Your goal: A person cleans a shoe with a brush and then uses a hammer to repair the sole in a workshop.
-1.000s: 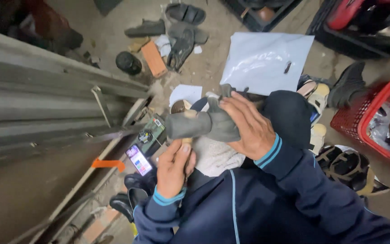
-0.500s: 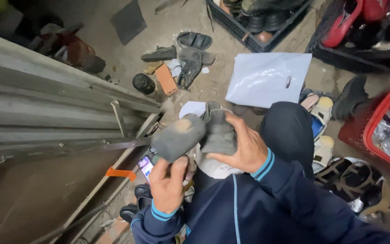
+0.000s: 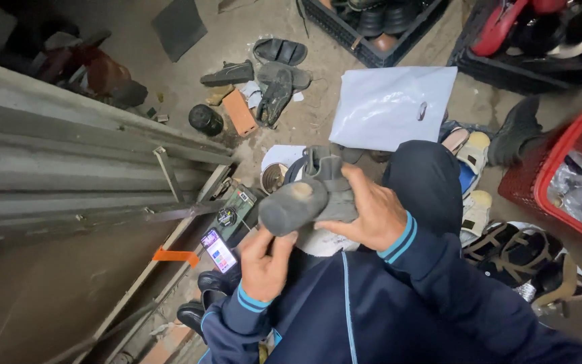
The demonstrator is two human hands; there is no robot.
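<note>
Hands hemmed by scattered shoes (image 3: 274,94)

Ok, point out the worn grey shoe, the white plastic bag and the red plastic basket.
Worn grey shoe (image 3: 304,202), head view: on its sole.
White plastic bag (image 3: 385,108), head view: on its flat middle.
Red plastic basket (image 3: 564,138), head view: on its rim.

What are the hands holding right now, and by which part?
A grey shoe: the right hand grips its upper and side, the left hand holds the toe end from below.

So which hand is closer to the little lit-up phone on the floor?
The left. The left hand is just right of the small glowing phone, under the grey sandal's toe. The right hand grips the sandal's side, farther right.
</note>
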